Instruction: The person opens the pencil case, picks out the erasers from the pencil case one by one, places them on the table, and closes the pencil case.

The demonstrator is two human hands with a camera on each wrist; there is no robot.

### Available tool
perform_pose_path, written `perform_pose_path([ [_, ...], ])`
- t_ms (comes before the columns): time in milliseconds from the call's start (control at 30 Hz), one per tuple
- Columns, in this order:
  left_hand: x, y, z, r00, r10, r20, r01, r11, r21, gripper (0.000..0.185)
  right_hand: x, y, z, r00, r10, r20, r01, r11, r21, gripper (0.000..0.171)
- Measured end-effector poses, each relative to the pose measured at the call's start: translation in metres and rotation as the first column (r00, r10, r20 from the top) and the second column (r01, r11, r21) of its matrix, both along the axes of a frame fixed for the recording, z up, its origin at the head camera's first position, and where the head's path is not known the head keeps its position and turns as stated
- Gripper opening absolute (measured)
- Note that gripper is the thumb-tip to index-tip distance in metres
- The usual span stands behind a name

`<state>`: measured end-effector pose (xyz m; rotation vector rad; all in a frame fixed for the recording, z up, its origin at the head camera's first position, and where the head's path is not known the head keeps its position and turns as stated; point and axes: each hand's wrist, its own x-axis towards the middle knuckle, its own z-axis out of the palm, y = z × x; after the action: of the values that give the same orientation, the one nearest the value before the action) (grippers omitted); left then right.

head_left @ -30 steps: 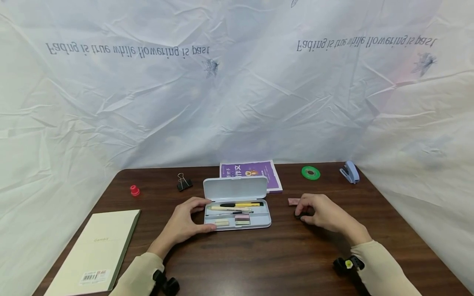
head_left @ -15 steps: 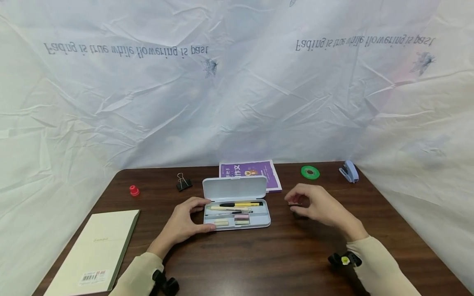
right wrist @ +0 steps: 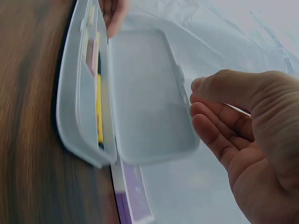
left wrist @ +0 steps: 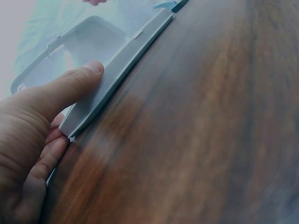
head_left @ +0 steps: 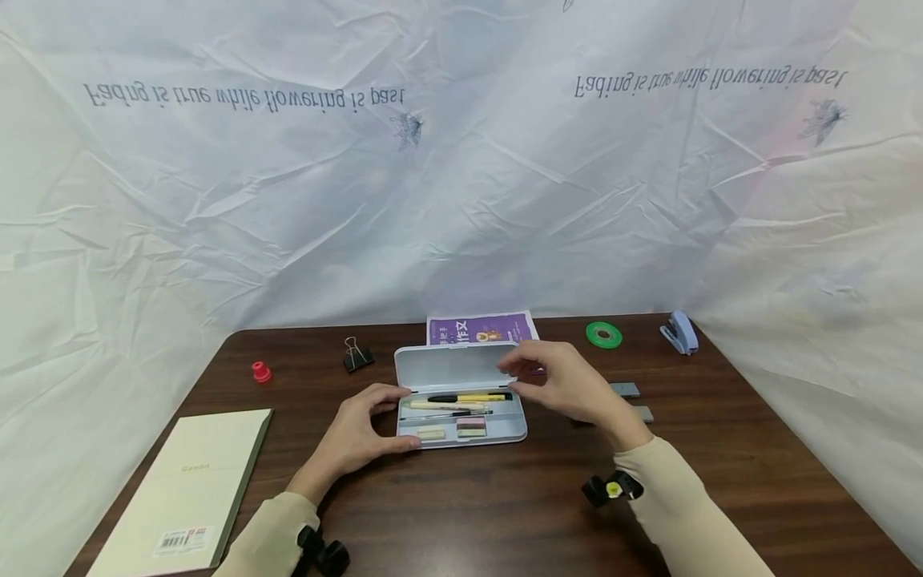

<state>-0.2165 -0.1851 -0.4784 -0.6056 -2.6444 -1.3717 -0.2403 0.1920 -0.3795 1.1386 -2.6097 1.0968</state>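
The left hand (head_left: 360,433) holds the left end of the open pencil case (head_left: 461,401) with thumb and fingers curled round it. The right hand (head_left: 566,385) is by the raised lid (head_left: 457,367), fingers loose, holding nothing. The pencil case sits mid-surface (head_left: 505,497), with pens (head_left: 469,398) and erasers (head_left: 472,427) inside.

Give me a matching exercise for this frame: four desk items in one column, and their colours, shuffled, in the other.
Items:
1. tape roll
2. stapler
3. booklet
4. small cap

Colours:
A. purple
B. red
C. green
D. light blue

Pairs: 1-C, 2-D, 3-A, 4-B
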Motion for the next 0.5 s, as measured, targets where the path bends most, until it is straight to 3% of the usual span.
perform_pose_path([
  [233,-0.001,0.0,-0.002,1.0,-0.001,-0.011,0.001,1.0,-0.004,0.078,-0.004,-0.029,-0.005,0.997,0.069,0.018,-0.069,0.998,0.006,0.026],
  [500,-0.002,-0.001,-0.002,1.0,-0.01,-0.018,0.01,1.0,0.01,0.077,-0.004,-0.047,-0.024,0.989,0.134,0.064,-0.137,0.989,0.05,0.023],
])
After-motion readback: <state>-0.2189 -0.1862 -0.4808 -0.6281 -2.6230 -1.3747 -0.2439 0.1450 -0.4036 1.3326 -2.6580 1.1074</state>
